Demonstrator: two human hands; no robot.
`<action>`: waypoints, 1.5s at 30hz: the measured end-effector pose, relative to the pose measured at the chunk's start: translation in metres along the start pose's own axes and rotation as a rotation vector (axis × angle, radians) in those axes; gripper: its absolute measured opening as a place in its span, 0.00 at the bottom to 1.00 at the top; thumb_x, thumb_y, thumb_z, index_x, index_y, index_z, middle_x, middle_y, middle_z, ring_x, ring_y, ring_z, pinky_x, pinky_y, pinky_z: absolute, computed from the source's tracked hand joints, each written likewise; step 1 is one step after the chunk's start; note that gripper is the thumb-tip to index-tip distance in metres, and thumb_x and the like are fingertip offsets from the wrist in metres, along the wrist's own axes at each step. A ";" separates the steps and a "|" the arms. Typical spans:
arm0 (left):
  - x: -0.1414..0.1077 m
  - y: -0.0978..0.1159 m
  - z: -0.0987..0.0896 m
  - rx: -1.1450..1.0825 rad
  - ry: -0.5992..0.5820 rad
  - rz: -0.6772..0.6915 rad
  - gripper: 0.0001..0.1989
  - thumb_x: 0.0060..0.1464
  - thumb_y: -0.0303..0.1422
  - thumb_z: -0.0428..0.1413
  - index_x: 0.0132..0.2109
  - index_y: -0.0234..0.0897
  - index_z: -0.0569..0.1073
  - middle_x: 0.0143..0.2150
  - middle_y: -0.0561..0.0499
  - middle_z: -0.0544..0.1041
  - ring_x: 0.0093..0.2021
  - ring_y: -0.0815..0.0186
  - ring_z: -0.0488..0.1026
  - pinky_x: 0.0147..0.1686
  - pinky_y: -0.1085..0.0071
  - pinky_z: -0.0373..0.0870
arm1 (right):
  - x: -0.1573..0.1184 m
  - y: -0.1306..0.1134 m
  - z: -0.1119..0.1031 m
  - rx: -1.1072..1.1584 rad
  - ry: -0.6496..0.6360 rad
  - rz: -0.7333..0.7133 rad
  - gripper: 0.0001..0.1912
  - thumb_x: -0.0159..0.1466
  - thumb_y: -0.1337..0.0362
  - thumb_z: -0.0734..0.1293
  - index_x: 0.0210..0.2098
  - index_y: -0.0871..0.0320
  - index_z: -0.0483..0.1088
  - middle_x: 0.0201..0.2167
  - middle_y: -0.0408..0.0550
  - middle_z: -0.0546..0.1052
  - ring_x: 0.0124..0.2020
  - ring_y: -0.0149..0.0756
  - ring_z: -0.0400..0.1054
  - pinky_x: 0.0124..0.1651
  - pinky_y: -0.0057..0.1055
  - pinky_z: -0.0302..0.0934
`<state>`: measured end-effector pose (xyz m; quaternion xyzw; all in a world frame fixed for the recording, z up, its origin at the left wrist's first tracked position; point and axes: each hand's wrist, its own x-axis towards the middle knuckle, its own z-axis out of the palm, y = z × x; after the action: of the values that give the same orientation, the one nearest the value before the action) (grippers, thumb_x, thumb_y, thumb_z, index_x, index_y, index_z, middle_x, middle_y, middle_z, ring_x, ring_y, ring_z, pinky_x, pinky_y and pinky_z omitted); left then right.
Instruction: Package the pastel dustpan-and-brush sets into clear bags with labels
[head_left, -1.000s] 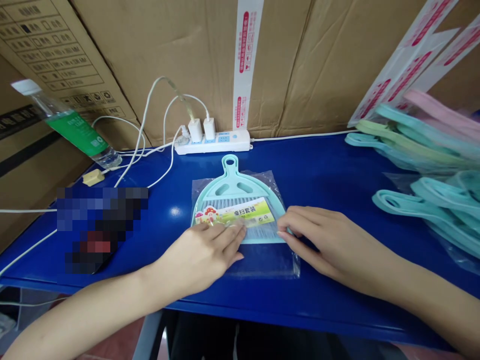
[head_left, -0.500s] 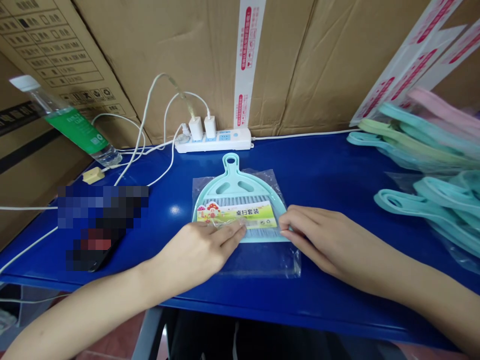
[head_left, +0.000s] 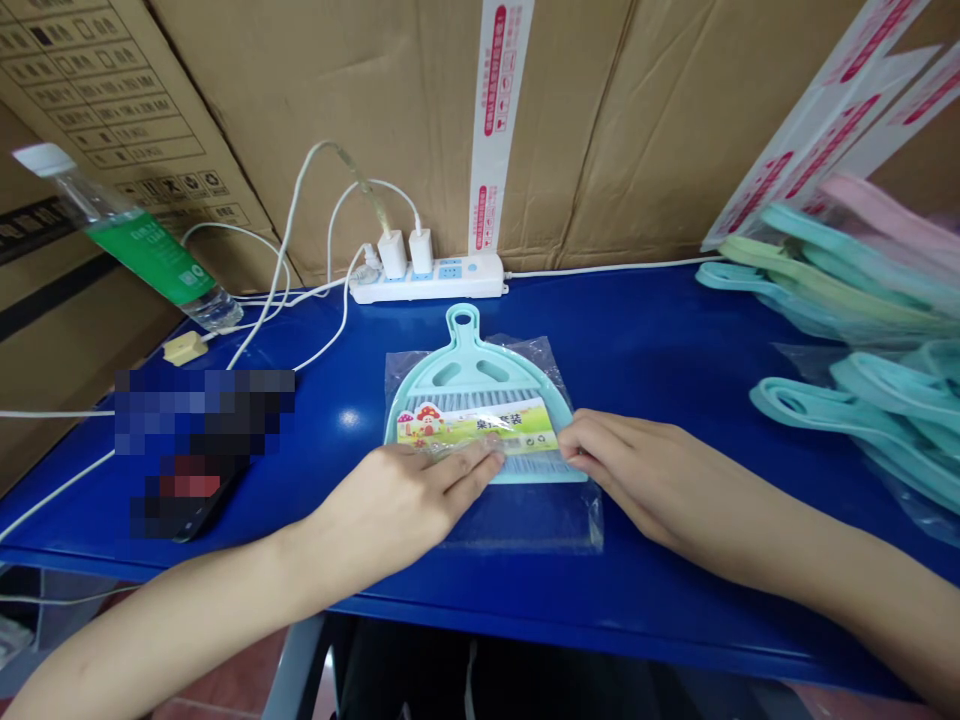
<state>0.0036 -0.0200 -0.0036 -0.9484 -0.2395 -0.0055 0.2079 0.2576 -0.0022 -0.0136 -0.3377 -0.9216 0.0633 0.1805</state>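
On the blue table [head_left: 645, 330], front centre: teal plastic dustpan [head_left: 465, 372] with bristle brush [head_left: 536, 465] and printed card label [head_left: 476, 425], flat inside a clear plastic bag [head_left: 525, 530]. Left hand [head_left: 409, 510] flat on bag over label's lower edge; right hand [head_left: 630, 470] pressing at dustpan's right edge. Hands apart, nothing clamped. Risk: film sliding on glossy top, card shifting in loose bag, thin film snagging on dustpan edge. Around: power strip [head_left: 427, 285] with two chargers [head_left: 405, 255], white cables [head_left: 289, 235], tilted water bottle [head_left: 142, 250], pastel plastic loops [head_left: 840, 420] at right, none touching bag. Blurred patch [head_left: 202, 450] at left, contents unclear.
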 end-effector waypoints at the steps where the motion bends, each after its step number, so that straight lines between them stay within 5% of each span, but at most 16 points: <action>1: 0.000 0.000 0.000 0.008 -0.005 0.002 0.26 0.54 0.16 0.50 0.60 0.31 0.69 0.61 0.40 0.72 0.28 0.70 0.78 0.28 0.72 0.78 | 0.000 0.000 0.000 -0.004 -0.003 -0.001 0.13 0.71 0.69 0.51 0.31 0.54 0.59 0.24 0.43 0.70 0.23 0.33 0.65 0.26 0.29 0.57; 9: -0.001 -0.001 -0.004 0.012 0.102 0.076 0.21 0.58 0.18 0.48 0.56 0.33 0.73 0.57 0.47 0.76 0.25 0.72 0.75 0.24 0.72 0.74 | -0.001 0.000 0.000 -0.014 -0.021 -0.004 0.16 0.73 0.66 0.49 0.33 0.55 0.62 0.26 0.45 0.71 0.24 0.34 0.66 0.28 0.31 0.59; 12: -0.001 -0.005 -0.011 -0.050 0.227 0.157 0.15 0.63 0.21 0.47 0.48 0.33 0.76 0.44 0.51 0.82 0.24 0.72 0.73 0.23 0.72 0.71 | -0.001 0.000 -0.001 -0.019 -0.019 -0.008 0.16 0.73 0.66 0.49 0.33 0.55 0.62 0.27 0.45 0.72 0.24 0.34 0.66 0.28 0.31 0.60; 15: 0.000 -0.010 -0.016 -0.031 0.311 0.091 0.12 0.63 0.22 0.47 0.40 0.34 0.76 0.31 0.54 0.79 0.26 0.70 0.73 0.24 0.73 0.69 | -0.001 0.000 -0.002 -0.025 -0.014 -0.015 0.16 0.73 0.66 0.49 0.33 0.55 0.62 0.26 0.45 0.71 0.24 0.34 0.66 0.27 0.31 0.60; 19: -0.001 -0.016 -0.012 0.018 0.203 -0.051 0.09 0.62 0.24 0.49 0.39 0.35 0.73 0.34 0.50 0.78 0.34 0.65 0.76 0.31 0.70 0.73 | -0.001 0.000 -0.002 -0.035 -0.022 -0.018 0.16 0.72 0.67 0.49 0.32 0.55 0.62 0.26 0.45 0.72 0.23 0.34 0.65 0.27 0.31 0.59; 25: -0.002 -0.018 -0.006 0.001 0.149 0.005 0.11 0.59 0.19 0.48 0.35 0.34 0.72 0.30 0.52 0.76 0.28 0.66 0.73 0.27 0.70 0.71 | -0.001 0.001 -0.003 -0.040 -0.007 -0.039 0.17 0.72 0.65 0.50 0.30 0.54 0.61 0.26 0.45 0.71 0.22 0.33 0.64 0.26 0.30 0.57; 31: -0.004 -0.019 -0.011 -0.092 0.067 0.056 0.11 0.60 0.20 0.47 0.33 0.35 0.71 0.29 0.52 0.74 0.27 0.66 0.71 0.27 0.70 0.70 | 0.000 0.003 -0.001 0.110 0.023 0.240 0.10 0.70 0.59 0.56 0.31 0.52 0.56 0.23 0.40 0.67 0.20 0.31 0.62 0.24 0.29 0.54; 39: -0.007 -0.021 -0.018 -0.299 -0.121 -0.007 0.10 0.51 0.18 0.52 0.37 0.37 0.70 0.36 0.50 0.76 0.36 0.62 0.76 0.33 0.69 0.74 | 0.001 0.007 0.001 0.262 -0.019 0.345 0.11 0.64 0.55 0.63 0.35 0.52 0.56 0.20 0.35 0.64 0.18 0.29 0.59 0.22 0.27 0.54; 45: -0.014 -0.027 -0.019 -0.413 -0.259 -0.092 0.19 0.45 0.14 0.51 0.42 0.37 0.70 0.45 0.47 0.77 0.48 0.59 0.77 0.44 0.65 0.77 | 0.003 0.006 0.000 0.348 -0.051 0.338 0.09 0.64 0.57 0.62 0.34 0.52 0.56 0.18 0.32 0.61 0.17 0.28 0.56 0.21 0.26 0.52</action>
<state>-0.0196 -0.0123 0.0223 -0.9516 -0.3010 0.0579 -0.0233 0.2592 0.0042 -0.0148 -0.4491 -0.8316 0.2589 0.1994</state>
